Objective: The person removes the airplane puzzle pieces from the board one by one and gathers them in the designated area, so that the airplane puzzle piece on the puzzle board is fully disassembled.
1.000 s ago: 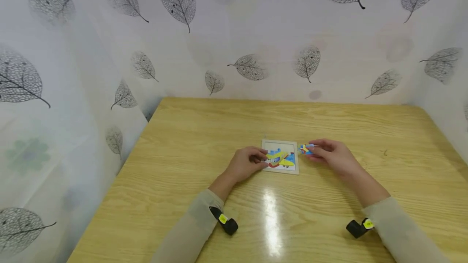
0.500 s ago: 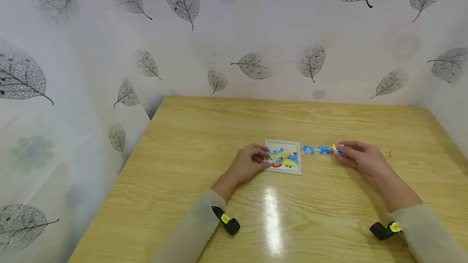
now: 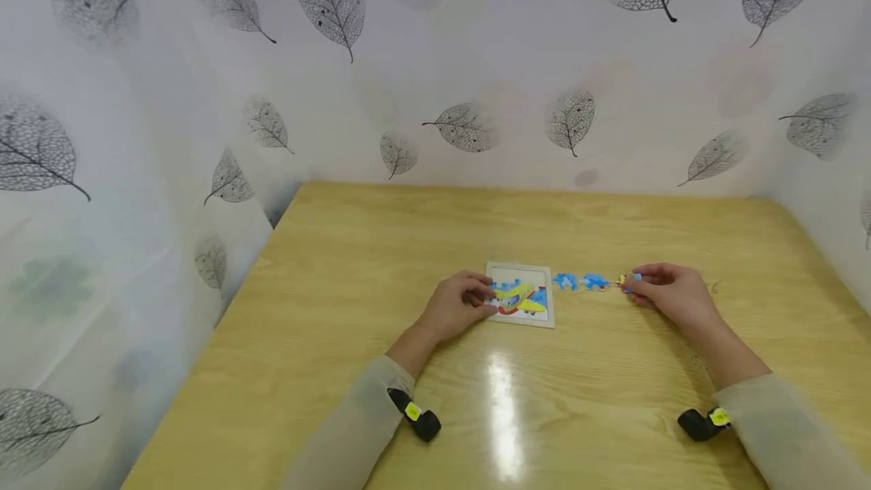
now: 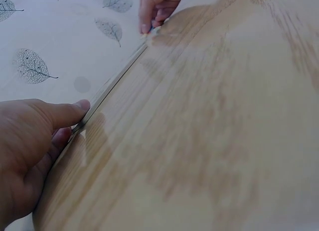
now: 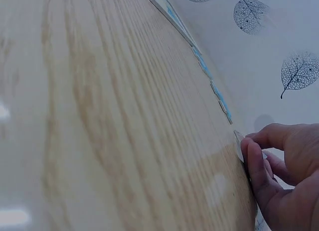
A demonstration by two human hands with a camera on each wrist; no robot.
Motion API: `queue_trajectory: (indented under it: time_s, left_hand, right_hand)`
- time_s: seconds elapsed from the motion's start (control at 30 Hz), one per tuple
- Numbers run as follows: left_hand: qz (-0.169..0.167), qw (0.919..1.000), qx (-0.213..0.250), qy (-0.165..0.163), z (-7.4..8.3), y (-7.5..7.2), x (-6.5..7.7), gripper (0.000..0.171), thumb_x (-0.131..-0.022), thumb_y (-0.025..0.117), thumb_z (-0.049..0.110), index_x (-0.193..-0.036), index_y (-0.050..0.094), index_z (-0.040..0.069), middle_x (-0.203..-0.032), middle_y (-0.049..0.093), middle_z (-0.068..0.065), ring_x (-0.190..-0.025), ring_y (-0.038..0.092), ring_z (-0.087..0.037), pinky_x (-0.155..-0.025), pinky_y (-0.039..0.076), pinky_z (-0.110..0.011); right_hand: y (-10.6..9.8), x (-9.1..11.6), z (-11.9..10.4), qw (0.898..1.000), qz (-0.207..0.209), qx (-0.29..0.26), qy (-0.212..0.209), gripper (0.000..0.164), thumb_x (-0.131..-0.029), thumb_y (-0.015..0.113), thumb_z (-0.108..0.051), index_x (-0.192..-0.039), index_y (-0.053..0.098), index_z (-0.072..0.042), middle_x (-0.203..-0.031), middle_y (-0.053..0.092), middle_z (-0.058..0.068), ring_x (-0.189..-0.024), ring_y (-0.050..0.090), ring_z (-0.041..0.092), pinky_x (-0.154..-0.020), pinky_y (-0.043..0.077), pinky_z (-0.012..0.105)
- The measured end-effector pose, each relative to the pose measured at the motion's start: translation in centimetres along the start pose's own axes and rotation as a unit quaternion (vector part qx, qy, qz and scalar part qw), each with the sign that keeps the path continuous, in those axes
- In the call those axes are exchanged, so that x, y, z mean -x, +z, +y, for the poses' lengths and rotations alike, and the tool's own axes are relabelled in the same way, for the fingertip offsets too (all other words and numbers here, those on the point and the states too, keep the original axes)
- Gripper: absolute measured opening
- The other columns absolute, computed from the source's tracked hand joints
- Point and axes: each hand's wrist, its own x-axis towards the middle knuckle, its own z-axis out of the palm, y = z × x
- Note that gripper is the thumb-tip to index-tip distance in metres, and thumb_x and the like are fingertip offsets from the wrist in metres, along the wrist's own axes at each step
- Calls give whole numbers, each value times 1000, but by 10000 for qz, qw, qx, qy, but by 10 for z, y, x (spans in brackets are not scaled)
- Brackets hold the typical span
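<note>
A square jigsaw puzzle board (image 3: pixel 550 301) with a pale frame lies on the wooden table, an airplane picture partly filling it. My left hand (image 3: pixel 457 307) holds the board's left edge, thumb and fingers curled at the rim. In the left wrist view the thumb of the left hand (image 4: pixel 30 146) rests on that edge. Two blue puzzle pieces, a nearer one (image 3: pixel 565 281) and a farther one (image 3: pixel 595 282), lie in a row right of the board. At the row's right end, my right hand (image 3: pixel 670 293) pinches a red, yellow and blue puzzle piece (image 3: pixel 623 283) low over the table.
The wood-grain table (image 3: pixel 381 248) stretches to both sides, with a bright reflection near the front. Behind and on the left hangs a white leaf-print curtain (image 3: pixel 503 59). Each sleeve carries a black wrist camera, one on the left (image 3: pixel 426 425) and one on the right (image 3: pixel 697 425).
My right hand has moved right, away from the board, with the multicoloured puzzle piece. Two blue puzzle pieces now show between it and the board. The left hand stays at the board's edge.
</note>
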Motion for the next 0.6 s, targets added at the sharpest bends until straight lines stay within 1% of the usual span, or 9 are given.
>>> queue_trajectory:
  time_s: [0.07, 0.2, 0.27, 0.33, 0.43, 0.5, 0.6]
  left_hand:
    - [28, 10000, -10, 24, 0, 1, -1, 16, -86, 80, 18, -101, 76, 11, -126, 64, -1, -92, 62, -8, -81, 53, -18]
    - [41, 9998, 18, 180, -2, 2, -1, 17, -87, 79, 18, -101, 76, 10, -127, 65, -1, -92, 63, -9, -82, 54, -19]
    - [25, 9998, 25, 218, -3, 2, -1, 17, -87, 79, 18, -102, 76, 10, -127, 65, -1, -92, 63, -8, -82, 54, -19]
    - [12, 9998, 17, 219, -3, 2, -2, 16, -88, 78, 18, -102, 76, 10, -127, 65, 0, -92, 63, -8, -81, 54, -18]
    - [7, 9998, 5, 201, -3, 1, -1, 16, -87, 79, 17, -101, 76, 10, -126, 65, -1, -91, 63, -8, -80, 54, -18]
    - [8, 9998, 20, 192, -3, 1, -1, 16, -87, 79, 16, -101, 76, 10, -126, 65, -2, -91, 63, -8, -80, 54, -18]
    - [4, 9999, 24, 152, -4, 1, 0, 16, -87, 79, 16, -101, 76, 10, -127, 64, -1, -91, 63, -7, -80, 54, -18]
  right_hand:
    - [1, 1, -2, 9991, 136, 409, -52, 56, -96, 68, -19, -134, 46, 15, -89, 66, -14, -80, 71, 0, -76, 60, 23]
    - [6, 3, -3, 9931, 509, 1054, -72, 53, -96, 68, -24, -131, 52, 12, -88, 63, -10, -74, 68, -1, -70, 59, 21]
    - [7, 3, -3, 9891, 670, 1311, -73, 51, -95, 68, -26, -129, 55, 11, -87, 63, -7, -71, 66, 0, -66, 58, 21]
    - [7, 4, -3, 9866, 723, 1464, -49, 50, -96, 67, -28, -128, 56, 10, -86, 64, -6, -68, 65, 2, -63, 57, 22]
    - [8, 4, -3, 9875, 674, 1425, 19, 51, -97, 66, -30, -129, 55, 9, -85, 63, -4, -68, 65, 4, -63, 57, 23]
    - [9, 4, -2, 9904, 623, 1234, 58, 54, -97, 65, -31, -130, 54, 9, -85, 63, -6, -69, 65, 3, -64, 58, 22]
    - [10, 4, -2, 9955, 491, 807, 71, 59, -97, 65, -33, -135, 49, 10, -86, 63, -13, -72, 65, 2, -68, 59, 21]
